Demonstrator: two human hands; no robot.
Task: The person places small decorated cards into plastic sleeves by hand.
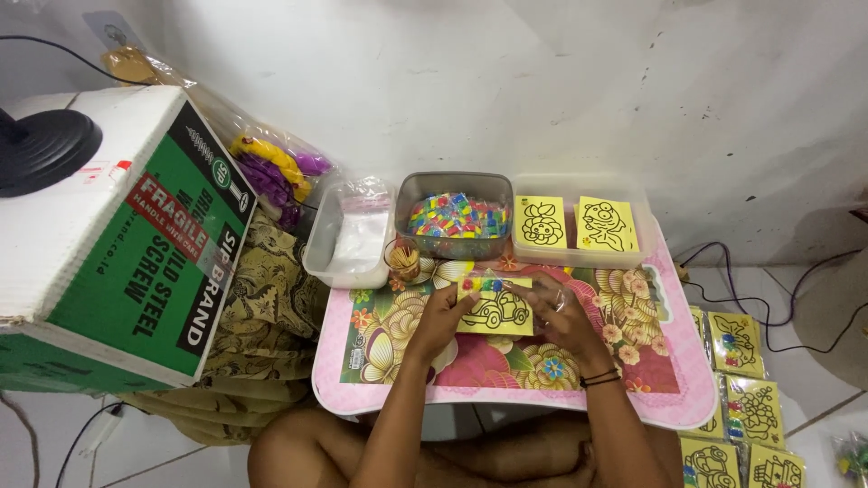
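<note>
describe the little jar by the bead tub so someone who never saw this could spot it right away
Start at the small pink floral table against the white wall. Along its far edge stand three tubs; the middle grey tub holds bright mixed-colour pieces. Just in front of its left corner stands the small clear jar of thin tan sticks, the only round, upright container there.

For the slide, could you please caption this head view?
Both hands, left and right, hold a yellow car card over a flowered pink table.
</note>
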